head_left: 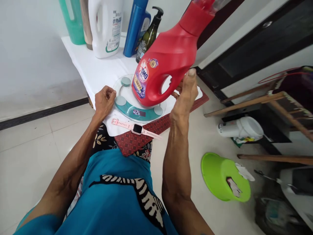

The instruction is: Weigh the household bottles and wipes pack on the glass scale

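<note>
A red OMO detergent bottle (168,55) leans to the right over a round glass scale (134,112). Fingers of my right hand (186,89) are wrapped round the bottle's handle, with the thumb along its near side. I cannot tell whether the bottle's base touches the glass. Digits glow on the scale's teal front band. Beside the scale's left rim, my left hand (105,99) is closed, thumb against curled fingers, with nothing seen in it. A watch with a pink strap (137,129) lies stretched out in front of the scale.
Behind the scale stand a white jug (105,29), a blue bottle (135,29), a dark green pump bottle (149,36) and a green container (74,24). A white cloth (90,70) covers the table over a red patterned mat (137,140). On the floor at right sits a lime-green tub (217,176).
</note>
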`<state>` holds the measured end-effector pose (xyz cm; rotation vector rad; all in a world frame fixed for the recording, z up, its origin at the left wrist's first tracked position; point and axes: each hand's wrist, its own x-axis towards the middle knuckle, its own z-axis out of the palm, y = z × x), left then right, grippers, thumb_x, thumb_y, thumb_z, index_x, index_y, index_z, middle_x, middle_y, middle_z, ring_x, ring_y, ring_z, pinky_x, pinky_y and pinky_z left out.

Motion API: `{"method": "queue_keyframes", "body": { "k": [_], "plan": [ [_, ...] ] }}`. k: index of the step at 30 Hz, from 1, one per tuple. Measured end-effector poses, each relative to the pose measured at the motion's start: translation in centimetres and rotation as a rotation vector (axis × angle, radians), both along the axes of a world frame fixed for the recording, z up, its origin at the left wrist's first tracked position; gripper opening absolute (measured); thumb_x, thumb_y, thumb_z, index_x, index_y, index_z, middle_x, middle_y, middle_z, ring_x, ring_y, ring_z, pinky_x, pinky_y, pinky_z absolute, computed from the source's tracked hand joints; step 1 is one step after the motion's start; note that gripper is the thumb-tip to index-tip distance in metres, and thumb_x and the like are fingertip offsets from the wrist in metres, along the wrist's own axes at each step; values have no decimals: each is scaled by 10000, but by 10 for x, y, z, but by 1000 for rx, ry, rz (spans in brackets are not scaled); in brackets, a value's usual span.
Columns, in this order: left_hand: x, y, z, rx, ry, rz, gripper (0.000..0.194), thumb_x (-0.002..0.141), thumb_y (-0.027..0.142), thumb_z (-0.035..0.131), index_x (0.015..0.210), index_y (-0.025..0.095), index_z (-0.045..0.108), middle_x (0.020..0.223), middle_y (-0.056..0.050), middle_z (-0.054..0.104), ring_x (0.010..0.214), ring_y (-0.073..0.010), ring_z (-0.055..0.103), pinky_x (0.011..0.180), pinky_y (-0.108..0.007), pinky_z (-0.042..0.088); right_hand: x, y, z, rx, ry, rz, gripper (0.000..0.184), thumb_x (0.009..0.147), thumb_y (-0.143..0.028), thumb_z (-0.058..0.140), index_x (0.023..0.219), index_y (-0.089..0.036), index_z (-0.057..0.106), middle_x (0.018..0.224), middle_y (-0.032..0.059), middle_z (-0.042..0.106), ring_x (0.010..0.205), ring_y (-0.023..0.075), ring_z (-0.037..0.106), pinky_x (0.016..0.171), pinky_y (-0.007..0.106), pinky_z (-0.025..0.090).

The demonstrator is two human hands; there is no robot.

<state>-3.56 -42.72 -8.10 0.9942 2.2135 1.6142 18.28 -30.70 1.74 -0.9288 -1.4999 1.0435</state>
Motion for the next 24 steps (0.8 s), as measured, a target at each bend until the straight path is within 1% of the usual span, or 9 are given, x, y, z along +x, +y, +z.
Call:
{"method": "queue_keyframes", "body": {
  "k": [2, 3, 6, 10, 12, 14, 18, 21, 24],
  "plan": [
    [0, 0, 1, 3, -5, 10, 88, 944, 211, 658, 860, 183, 659, 723, 9, 638, 658, -132, 520, 681, -273, 412, -9, 1, 2, 34, 19, -28, 555, 1000, -776, 555, 841, -248, 614, 883, 21, 666, 838, 173, 636, 769, 324, 516],
    [1, 0, 1, 1, -6, 17, 87, 943, 213, 662, 862, 181, 663, 724, 8, 638, 657, -131, 518, 678, -272, 410, -14, 0, 3, 28, 25, -11, 572, 992, -786, 573, 800, -249, 609, 807, 10, 643, 793, 175, 629, 751, 330, 523],
    [1, 0, 3, -17, -10, 31, 86, 936, 223, 675, 863, 177, 672, 724, 8, 637, 662, -131, 520, 683, -271, 415, -24, 1, 6, -85, 48, 112, 562, 980, -762, 640, 744, -253, 598, 657, -26, 578, 683, 160, 601, 675, 313, 522],
    [1, 0, 7, -39, -24, 45, 103, 926, 254, 665, 868, 171, 686, 741, 2, 652, 667, -132, 532, 679, -269, 424, -31, 6, 8, -155, 123, 141, 549, 996, -683, 660, 685, -245, 547, 562, -72, 481, 522, 91, 472, 547, 260, 439],
    [1, 1, 9, -54, -20, 55, 129, 917, 287, 663, 866, 172, 693, 747, -4, 663, 674, -141, 550, 685, -274, 437, -33, 7, 8, -154, 134, 118, 547, 979, -676, 692, 681, -256, 507, 554, -94, 414, 492, 84, 413, 502, 251, 395],
    [1, 2, 12, -78, -12, 73, 149, 902, 315, 666, 859, 176, 696, 754, -14, 675, 687, -158, 572, 702, -288, 460, -35, 6, 8, -141, 146, 88, 554, 945, -677, 742, 684, -271, 471, 568, -97, 367, 494, 98, 380, 476, 258, 369],
    [1, 1, 17, -144, 2, 98, 179, 890, 364, 662, 856, 192, 696, 777, -26, 693, 722, -188, 614, 771, -323, 497, -35, 2, 10, -121, 218, 45, 595, 864, -671, 827, 648, -280, 434, 586, -84, 352, 512, 111, 333, 471, 277, 337],
    [0, -1, 18, -193, -19, 88, 222, 886, 417, 650, 869, 201, 696, 796, -40, 709, 757, -213, 648, 789, -342, 498, -24, 6, 13, -117, 232, -21, 613, 834, -700, 827, 639, -270, 437, 573, -90, 346, 508, 99, 294, 465, 268, 297],
    [-2, -4, 17, -230, -20, 79, 279, 861, 484, 634, 885, 213, 697, 813, -52, 728, 791, -243, 679, 797, -361, 497, -1, 21, 14, -66, 232, -131, 618, 814, -729, 817, 653, -262, 445, 571, -96, 348, 511, 91, 280, 460, 258, 269]
  ]
}}
